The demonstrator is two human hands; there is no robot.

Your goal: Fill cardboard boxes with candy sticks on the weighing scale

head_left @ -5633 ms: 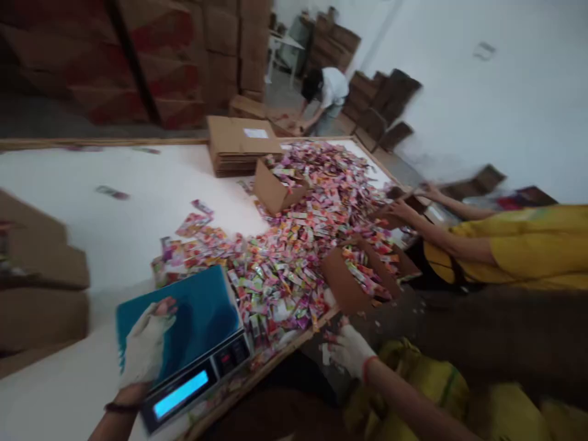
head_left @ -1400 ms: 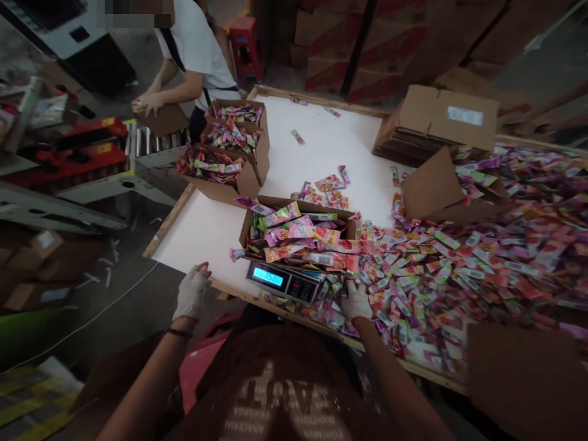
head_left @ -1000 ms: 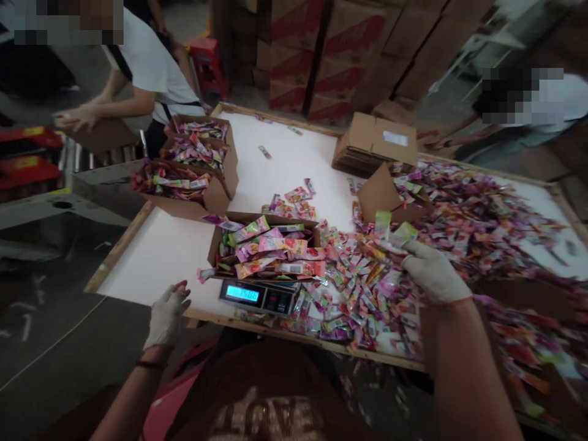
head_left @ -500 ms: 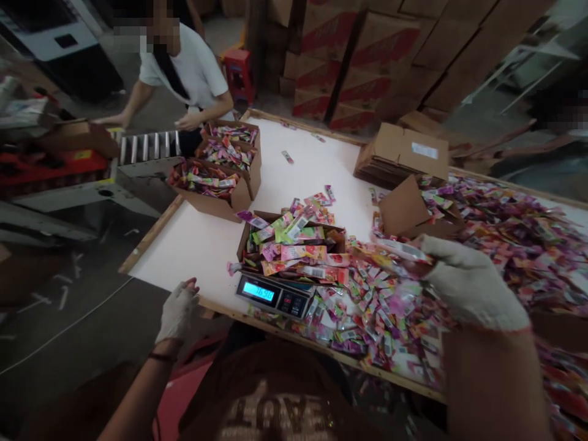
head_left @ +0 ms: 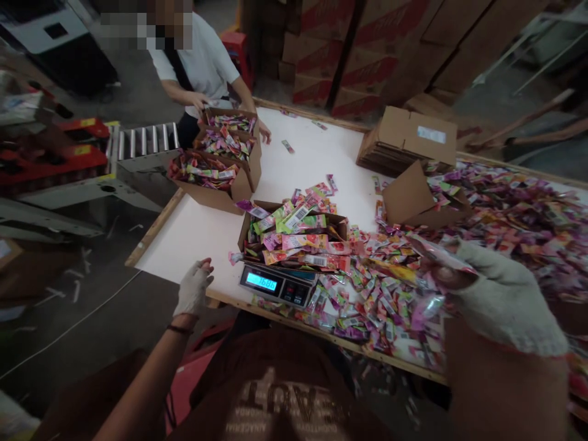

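A cardboard box (head_left: 339, 224) heaped with colourful sachets stands on a digital scale (head_left: 278, 286) with a lit blue display, at the near edge of the white table (head_left: 202, 233). My left hand (head_left: 193, 288), in a white glove, rests on the table's wooden edge left of the scale, fingers loosely apart, holding nothing. My gloved right hand (head_left: 500, 300) is raised close to the camera at the right, fingers pinched on a few sachets (head_left: 436, 257). A big pile of loose sachets (head_left: 496, 208) covers the table's right half.
Two filled boxes (head_left: 215, 177) stand at the table's far left corner, where a person in a white shirt (head_left: 202, 61) handles them beside a roller conveyor (head_left: 142, 141). An open box (head_left: 408, 196) and a stack of flat cartons (head_left: 408, 138) sit behind.
My right hand scooped sachets from the pile and rose toward the camera with them. Sachets were added to the box. The left hand has stayed on the table edge.
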